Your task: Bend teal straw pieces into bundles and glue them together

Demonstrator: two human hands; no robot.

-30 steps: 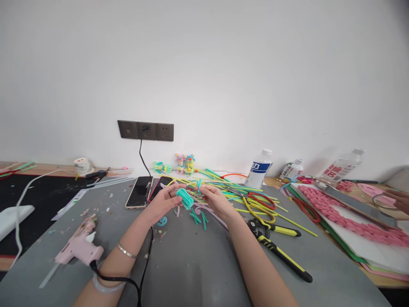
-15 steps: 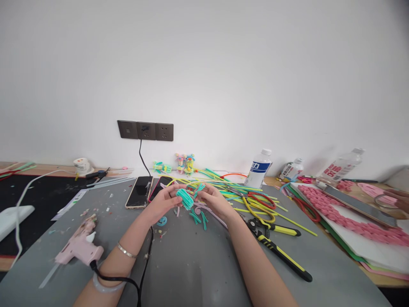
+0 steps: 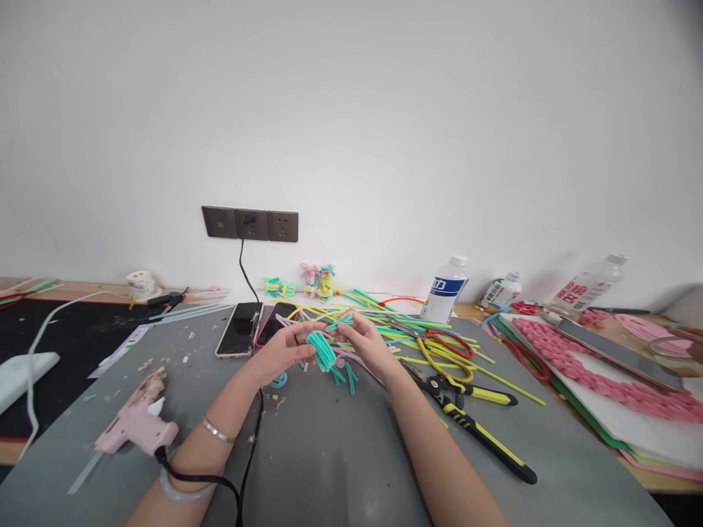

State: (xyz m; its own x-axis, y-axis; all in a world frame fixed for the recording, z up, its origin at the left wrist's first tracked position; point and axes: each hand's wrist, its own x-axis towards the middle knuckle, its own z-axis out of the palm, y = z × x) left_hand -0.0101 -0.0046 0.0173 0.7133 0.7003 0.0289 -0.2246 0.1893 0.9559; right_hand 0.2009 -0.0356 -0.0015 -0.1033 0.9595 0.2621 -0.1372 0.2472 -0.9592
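My left hand (image 3: pixel 281 350) pinches a small teal bundle of coiled pipe cleaner (image 3: pixel 321 350) above the grey mat (image 3: pixel 329 454). My right hand (image 3: pixel 367 341) is closed on a short teal pipe cleaner piece (image 3: pixel 339 322), held just above and to the right of the bundle. Loose teal pieces (image 3: pixel 343 376) lie on the mat under my hands. A heap of yellow, green and pink pipe cleaners (image 3: pixel 395 329) spreads behind and to the right of them.
A pink glue gun (image 3: pixel 137 421) lies at the left, its black cord running under my left arm. Two phones (image 3: pixel 240 329) lie behind my left hand. Yellow-handled pliers (image 3: pixel 475 428) and scissors (image 3: pixel 439 344) lie at the right. Bottles (image 3: pixel 446 289) and a white board with pink shapes (image 3: pixel 598 380) stand farther right.
My left hand has turned the teal bundle and lowered it slightly. My right hand has shifted left and up with its teal piece, closer to the bundle.
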